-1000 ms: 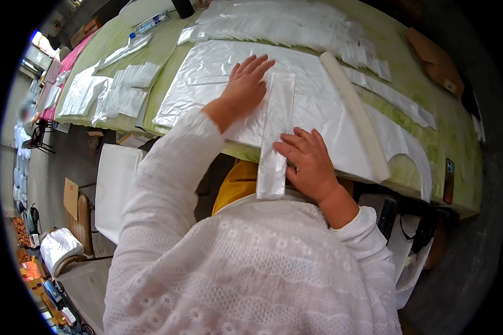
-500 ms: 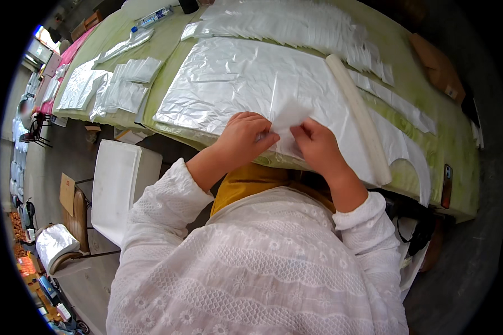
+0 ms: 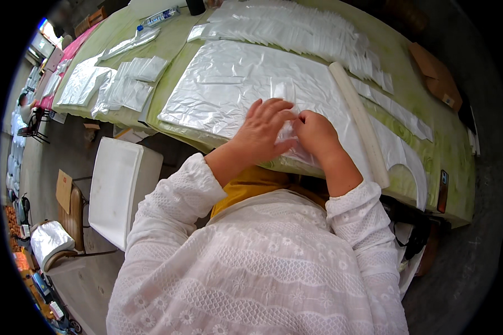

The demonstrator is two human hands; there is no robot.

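My left hand (image 3: 264, 129) and my right hand (image 3: 317, 134) meet over the near edge of a big stack of clear plastic sheets (image 3: 229, 84) on the green table (image 3: 176, 44). Between the fingertips sits a small clear plastic bag (image 3: 289, 129), folded up and partly covered. The left fingers lie spread across it. The right fingers are curled and pinch its right end. A long white roll (image 3: 359, 120) lies just right of my right hand, running away from me. My white lace sleeves fill the lower part of the view.
Rows of small clear bags (image 3: 296, 33) line the table's far side, and more bag stacks (image 3: 129, 84) lie at the left. A brown cardboard box (image 3: 436, 75) and a phone (image 3: 442, 190) are at the right edge. A white box (image 3: 120, 190) stands on the floor at my left.
A second ago both hands lay flat on a long narrow clear bag. They have since drawn together, and the bag is now folded small between the fingertips.
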